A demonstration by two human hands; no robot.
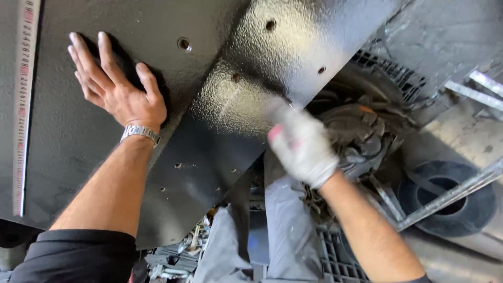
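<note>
My left hand [112, 84] lies flat with fingers spread on a large black painted metal plate [225, 110] that has several small holes; a metal watch sits on that wrist. My right hand [301, 144] wears a whitish glove and is blurred with motion at the plate's lower right edge. Its fingers seem curled against the edge, but the blur hides whether it holds anything.
A steel ruler [23, 105] runs along the plate's left side. A pile of dark worn gloves or rags [361, 131] lies to the right, beside a black rubber ring [448, 196], metal bars [445, 196] and a plastic grid crate [338, 259].
</note>
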